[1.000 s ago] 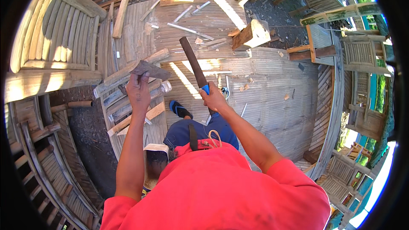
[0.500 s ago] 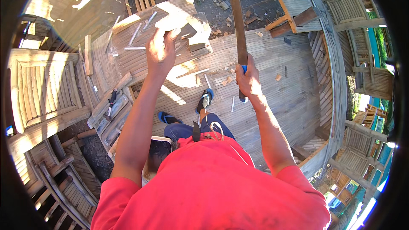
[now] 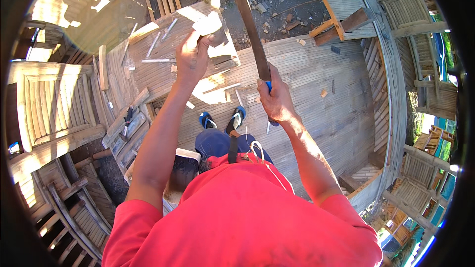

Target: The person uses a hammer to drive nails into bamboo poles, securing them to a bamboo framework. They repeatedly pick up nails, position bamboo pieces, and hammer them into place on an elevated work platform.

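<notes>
My right hand is wrapped round the blue handle of a machete. Its long, dark, flat blade rises away from me and leans a little to the left, clear of the wood. My left hand has its fingers closed on a wood block, held over the low slatted bench. Glare from the sun washes out the block's upper face, so its exact shape is hard to make out. Several thin white sticks lie on the bench beside it.
I stand on a slatted bamboo floor scattered with wood chips. At left are a bamboo chair back and pliers-like dark tool on a wooden frame. An open container sits by my left hip. Bamboo panels line the right.
The machete has shifted left and its blade now tilts further left. My left hand has moved slightly right, with the wood block still in it. My left foot has moved nearer the right one.
</notes>
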The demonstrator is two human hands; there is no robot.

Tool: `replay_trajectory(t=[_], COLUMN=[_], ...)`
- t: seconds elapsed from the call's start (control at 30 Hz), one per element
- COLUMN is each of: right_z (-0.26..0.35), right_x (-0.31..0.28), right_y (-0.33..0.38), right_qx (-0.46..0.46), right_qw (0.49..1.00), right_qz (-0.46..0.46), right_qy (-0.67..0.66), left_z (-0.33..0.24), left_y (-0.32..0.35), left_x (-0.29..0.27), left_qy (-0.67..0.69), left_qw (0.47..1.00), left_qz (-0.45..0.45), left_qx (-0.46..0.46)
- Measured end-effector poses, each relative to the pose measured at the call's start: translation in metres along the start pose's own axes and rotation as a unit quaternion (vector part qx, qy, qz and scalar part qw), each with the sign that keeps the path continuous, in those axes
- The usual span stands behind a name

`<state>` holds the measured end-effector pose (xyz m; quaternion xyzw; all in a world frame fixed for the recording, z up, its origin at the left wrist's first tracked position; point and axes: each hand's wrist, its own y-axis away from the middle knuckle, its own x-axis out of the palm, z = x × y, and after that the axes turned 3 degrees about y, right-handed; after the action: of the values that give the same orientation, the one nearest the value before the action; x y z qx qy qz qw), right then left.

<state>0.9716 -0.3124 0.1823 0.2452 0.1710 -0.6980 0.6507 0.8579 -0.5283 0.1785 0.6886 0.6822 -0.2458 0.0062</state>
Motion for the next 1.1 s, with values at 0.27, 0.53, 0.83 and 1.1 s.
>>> replay_trajectory(t=[0.27, 0.53, 0.83, 1.1], right_z=[0.103, 0.143, 0.16, 0.158], right_x=[-0.038, -0.03, -0.033, -0.032], right_y=[-0.024, -0.043, -0.042, -0.057], right_qx=[-0.223, -0.146, -0.202, -0.124], right_qw=[0.974, 0.987, 0.971, 0.983], right_qz=[-0.042, -0.041, -0.106, -0.015], right_qy=[-0.02, 0.044, 0.071, 0.138], left_z=[-0.018, -0.004, 0.013, -0.005], left_y=[-0.03, -0.038, -0.039, -0.046], left_x=[0.0, -0.001, 0.002, -0.006], left_qy=[0.061, 0.01, -0.02, -0.111], left_qw=[0.99, 0.997, 0.995, 0.982], left_qz=[-0.064, 0.02, 0.035, 0.153], left_qx=[0.114, 0.07, 0.096, -0.027])
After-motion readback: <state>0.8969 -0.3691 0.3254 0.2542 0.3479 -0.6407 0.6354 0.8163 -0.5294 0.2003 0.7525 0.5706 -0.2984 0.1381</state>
